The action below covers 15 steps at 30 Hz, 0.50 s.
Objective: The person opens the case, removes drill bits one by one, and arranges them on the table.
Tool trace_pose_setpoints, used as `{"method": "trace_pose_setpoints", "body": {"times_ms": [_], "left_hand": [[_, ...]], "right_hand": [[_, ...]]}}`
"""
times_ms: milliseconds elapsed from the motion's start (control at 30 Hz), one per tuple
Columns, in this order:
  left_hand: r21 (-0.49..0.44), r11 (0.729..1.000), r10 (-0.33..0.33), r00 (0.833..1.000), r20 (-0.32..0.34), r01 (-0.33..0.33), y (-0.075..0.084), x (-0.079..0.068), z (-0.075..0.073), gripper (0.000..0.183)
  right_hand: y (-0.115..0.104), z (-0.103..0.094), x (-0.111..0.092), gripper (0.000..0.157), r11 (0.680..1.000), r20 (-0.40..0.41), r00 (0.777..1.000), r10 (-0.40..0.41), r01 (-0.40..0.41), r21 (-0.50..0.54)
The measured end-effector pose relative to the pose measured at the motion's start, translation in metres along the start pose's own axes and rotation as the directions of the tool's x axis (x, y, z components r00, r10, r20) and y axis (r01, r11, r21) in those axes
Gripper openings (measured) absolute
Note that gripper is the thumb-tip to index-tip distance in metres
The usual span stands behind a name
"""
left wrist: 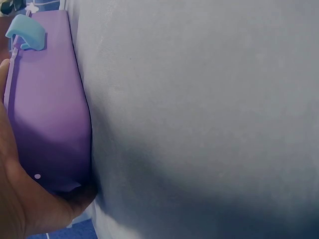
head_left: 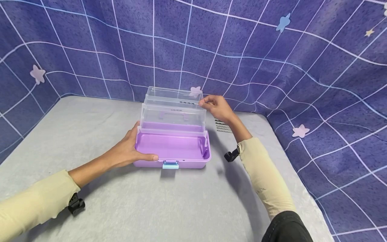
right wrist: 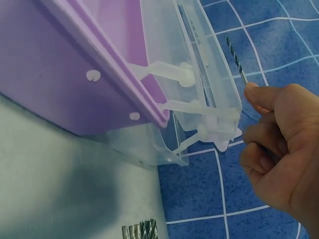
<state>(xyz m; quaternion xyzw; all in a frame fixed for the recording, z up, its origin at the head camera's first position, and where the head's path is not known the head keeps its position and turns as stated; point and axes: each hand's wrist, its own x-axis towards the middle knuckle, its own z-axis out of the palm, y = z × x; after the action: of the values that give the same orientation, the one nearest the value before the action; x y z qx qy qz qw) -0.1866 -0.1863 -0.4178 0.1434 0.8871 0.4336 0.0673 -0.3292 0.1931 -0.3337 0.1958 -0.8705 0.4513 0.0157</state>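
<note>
A purple storage box (head_left: 172,164) stands with its clear tiered trays (head_left: 173,116) raised and its lower compartment exposed. My left hand (head_left: 128,151) grips the box's left end, thumb along the front rim and fingers around the side. Between thumb and forefinger, my right hand (head_left: 218,107) pinches a drill bit (head_left: 187,103) by its shank. In the right wrist view the bit's dark twisted end (right wrist: 233,54) points away from the fingers, beside the upper tray. A second dark streak shows through the clear plastic; I cannot tell whether it is another bit or a reflection.
Several drill bits (head_left: 223,126) lie side by side on the grey cloth-covered table (head_left: 193,205), right of the box and partly behind the right forearm. A light-blue latch (head_left: 170,165) sits at the box's front. A blue gridded curtain (head_left: 169,43) hangs behind the table.
</note>
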Motion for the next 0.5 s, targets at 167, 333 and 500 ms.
{"method": "trace_pose_setpoints", "body": {"times_ms": [167, 333, 500], "left_hand": [[0.013, 1.0, -0.003, 1.0, 0.002, 0.003, 0.001, 0.0, 0.0, 0.158], [0.017, 1.0, -0.003, 1.0, 0.0, 0.003, 0.0, 0.0, 0.0, 0.158], [0.007, 1.0, 0.014, 1.0, -0.003, -0.014, 0.0, 0.0, 0.0, 0.156]], "right_hand": [[0.002, -0.008, -0.007, 0.025, 1.0, -0.018, 1.0, 0.009, -0.01, -0.009], [0.008, -0.014, -0.013, 0.026, 1.0, -0.035, 0.999, 0.026, -0.026, 0.002], [0.016, -0.02, -0.018, 0.024, 1.0, -0.052, 0.998, 0.025, -0.025, 0.004]]}}
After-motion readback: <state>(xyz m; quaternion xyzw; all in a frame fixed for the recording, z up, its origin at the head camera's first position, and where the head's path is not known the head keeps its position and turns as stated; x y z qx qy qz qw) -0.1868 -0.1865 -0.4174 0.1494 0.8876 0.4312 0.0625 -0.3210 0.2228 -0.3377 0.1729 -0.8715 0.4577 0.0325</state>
